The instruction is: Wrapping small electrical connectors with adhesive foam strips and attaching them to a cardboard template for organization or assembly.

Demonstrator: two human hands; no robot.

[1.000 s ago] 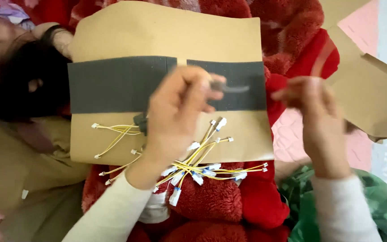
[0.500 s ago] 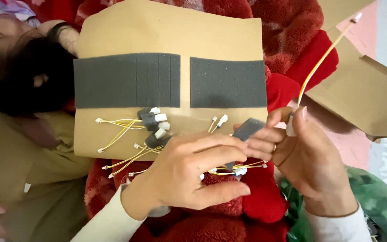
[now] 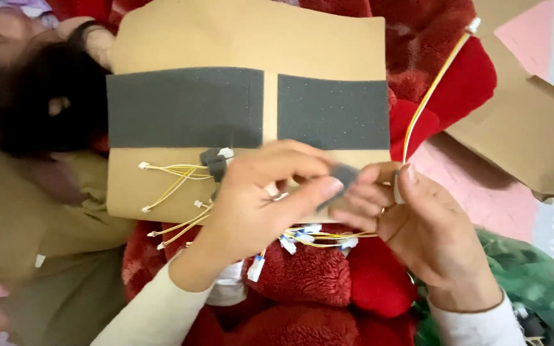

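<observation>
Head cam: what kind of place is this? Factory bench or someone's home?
Probably a home, not a workshop. The card with its wires lies on a red fleece blanket, a pink mat lies underneath, and a person lies alongside. No bench shows.

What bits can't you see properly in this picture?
Head view:
- Small dark piece: mostly hidden between the left hand and right hand.
- Yellow wire: lower end hidden in the right hand.
- Brown card: top cut off by the picture's edge.
- Wire bundle: partly behind the hands.
</observation>
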